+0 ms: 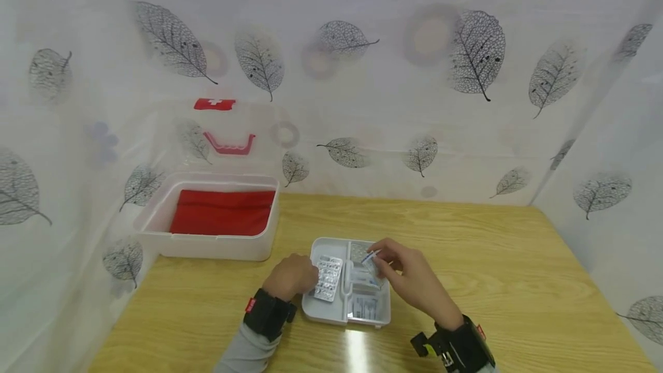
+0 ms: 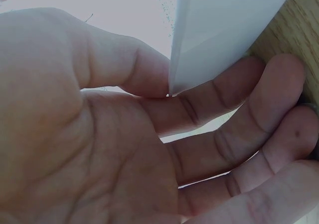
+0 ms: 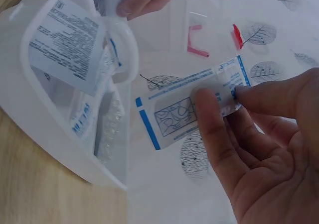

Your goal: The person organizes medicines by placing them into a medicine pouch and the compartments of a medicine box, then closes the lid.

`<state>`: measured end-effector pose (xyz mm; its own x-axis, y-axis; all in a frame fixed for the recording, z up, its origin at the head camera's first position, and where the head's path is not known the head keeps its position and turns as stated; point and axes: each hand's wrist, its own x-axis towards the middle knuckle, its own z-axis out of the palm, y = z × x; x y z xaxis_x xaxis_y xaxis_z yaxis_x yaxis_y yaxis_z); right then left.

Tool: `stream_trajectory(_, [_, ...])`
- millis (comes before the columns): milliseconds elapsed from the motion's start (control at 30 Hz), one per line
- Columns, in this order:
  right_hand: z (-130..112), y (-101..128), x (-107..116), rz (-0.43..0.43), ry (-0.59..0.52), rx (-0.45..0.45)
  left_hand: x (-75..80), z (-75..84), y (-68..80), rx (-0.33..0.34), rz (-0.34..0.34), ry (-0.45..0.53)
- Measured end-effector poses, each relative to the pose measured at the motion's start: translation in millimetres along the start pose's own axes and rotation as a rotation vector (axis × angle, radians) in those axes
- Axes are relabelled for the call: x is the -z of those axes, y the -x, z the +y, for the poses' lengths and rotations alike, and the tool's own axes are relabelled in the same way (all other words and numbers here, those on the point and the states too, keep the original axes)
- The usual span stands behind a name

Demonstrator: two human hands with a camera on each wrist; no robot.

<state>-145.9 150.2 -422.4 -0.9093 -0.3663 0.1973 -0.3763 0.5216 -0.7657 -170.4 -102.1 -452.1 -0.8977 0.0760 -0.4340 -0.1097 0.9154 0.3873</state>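
A white divided tray [image 1: 334, 311] stands on the wooden table. My left hand [image 1: 292, 276] grips its left wall [image 2: 214, 35], the thumb on the rim side and the fingers curled along the outside. A silver blister pack of tablets [image 1: 328, 278] lies in the tray's left compartment. Over the right-hand compartments, my right hand [image 1: 411, 275] pinches a small flat packet [image 3: 184, 104] with blue ends and a printed drawing between thumb and fingers. Below it, the compartments hold a printed white packet [image 3: 70, 42] and other clear wrapped items [image 3: 109, 127].
At the back left stands a translucent white bin [image 1: 212, 246] with a folded red cloth [image 1: 223, 213] inside. Behind it show a red handle [image 1: 230, 145] and a red label with a white cross [image 1: 214, 104]. A leaf-patterned curtain [image 1: 373, 91] borders the table [image 1: 476, 258].
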Motion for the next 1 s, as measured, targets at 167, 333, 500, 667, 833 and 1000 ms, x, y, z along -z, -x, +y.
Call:
stream_trajectory(167, [12.7, -8.4, -9.7, -0.02, -0.027, -0.015, -0.7, 1.6, 0.7, 0.001, 0.003, -0.002])
stream_trajectory(333, [27.5, -12.1, -17.4, -0.061, 0.002, -0.005, -0.8, 2.4, 1.5, 0.002, 0.004, -0.008])
stream_trajectory(500, [36.2, -13.3, -22.9, -0.094, 0.029, -0.009, 0.1, 2.6, 2.0, 0.002, 0.007, -0.016])
stream_trajectory(667, [38.1, -14.1, -28.6, -0.12, 0.054, -0.045, 0.6, 2.3, 1.7, -0.002, 0.012, -0.019])
stream_trajectory(833, [37.6, -14.4, -33.6, -0.117, 0.063, -0.061, 1.1, 2.7, 2.1, 0.003, 0.01, -0.014])
stream_trajectory(1000, [36.3, -13.9, -36.6, -0.11, 0.073, -0.073, 1.7, 3.3, 3.3, 0.011, 0.006, -0.009])
